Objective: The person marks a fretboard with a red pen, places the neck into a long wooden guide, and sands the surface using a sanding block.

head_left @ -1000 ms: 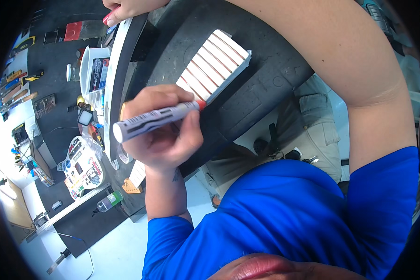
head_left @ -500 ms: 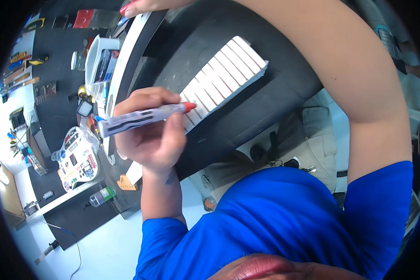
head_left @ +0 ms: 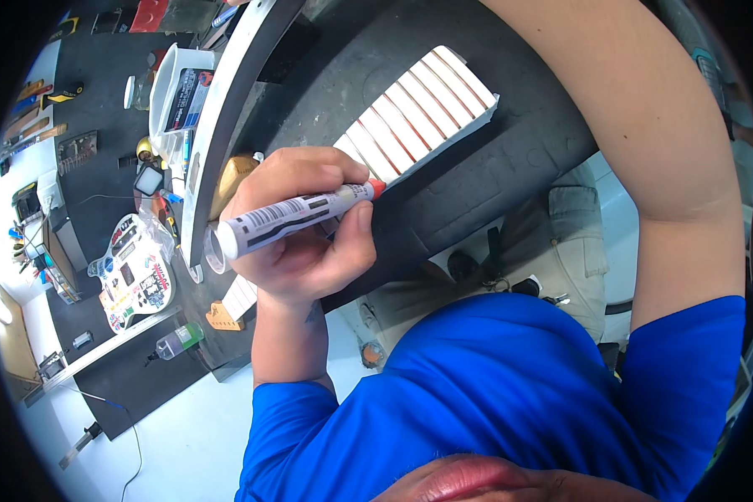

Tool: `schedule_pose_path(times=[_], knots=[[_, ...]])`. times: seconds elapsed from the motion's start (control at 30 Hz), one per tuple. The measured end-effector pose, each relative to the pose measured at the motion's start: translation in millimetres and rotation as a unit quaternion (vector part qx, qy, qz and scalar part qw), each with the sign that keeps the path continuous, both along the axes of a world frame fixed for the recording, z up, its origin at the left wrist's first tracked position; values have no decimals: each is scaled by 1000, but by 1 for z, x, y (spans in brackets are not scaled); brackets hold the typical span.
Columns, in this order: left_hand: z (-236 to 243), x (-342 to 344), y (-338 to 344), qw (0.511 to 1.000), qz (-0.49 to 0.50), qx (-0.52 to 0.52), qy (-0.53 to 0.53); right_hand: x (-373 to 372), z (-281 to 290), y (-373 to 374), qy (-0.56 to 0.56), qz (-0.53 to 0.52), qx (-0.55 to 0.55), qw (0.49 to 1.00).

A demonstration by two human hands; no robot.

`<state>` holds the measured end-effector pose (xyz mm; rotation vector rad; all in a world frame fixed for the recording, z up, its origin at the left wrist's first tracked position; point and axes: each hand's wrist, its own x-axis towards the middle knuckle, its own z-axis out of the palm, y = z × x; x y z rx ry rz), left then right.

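My left hand (head_left: 305, 263) is closed round a thick white marker (head_left: 280, 224) with a red-orange tip. That tip is at the near edge of a guitar neck (head_left: 418, 113), whose face is covered in white tape crossed by several thin reddish-brown lines. The neck lies slanted on a black work surface (head_left: 510, 159). Its wooden headstock (head_left: 224, 317) shows below my left hand, which hides the middle of the neck. My right forearm (head_left: 611, 92) arches over the far side, and its hand lies beyond the top edge.
A white-edged bar (head_left: 226, 109) runs along the left of the work surface. Beyond it are a white bin (head_left: 166, 92), a sticker-covered guitar body (head_left: 138, 280), a clear bottle with a green label (head_left: 177, 341) and several hand tools (head_left: 38, 117).
My left hand has moved right with the marker, along the neck's near edge. My right hand, partly visible at the top before, has slipped out of the picture. The whole view has shifted slightly.
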<state>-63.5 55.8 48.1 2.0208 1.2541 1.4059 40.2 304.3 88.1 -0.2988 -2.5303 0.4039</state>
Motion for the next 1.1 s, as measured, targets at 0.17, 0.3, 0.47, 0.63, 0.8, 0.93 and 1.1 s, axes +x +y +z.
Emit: schedule_pose_path(times=[0.17,0.3,0.47,0.63,0.8,0.93,1.1], knots=[[1,4,2,998,59,-24,-10,2,-1,-1,1,-3,-6,1000],[0,-2,3,992,128,-9,9,1,12,-20,-23,-47,-49,997],[1,2,13,976,218,-23,-7,7,11,-19,-26,-39,-58,997],[7,2,11,965,258,-34,-34,0,-1,-2,6,-9,-4,1000],[1,-1,8,989,136,-28,-56,0,-2,-3,8,-10,-17,1000],[1,1,9,992,120,-22,-36,0,-2,-2,21,1,-11,1000],[1,1,20,975,217,-53,-10,-1,-4,-2,20,1,-9,1000]])
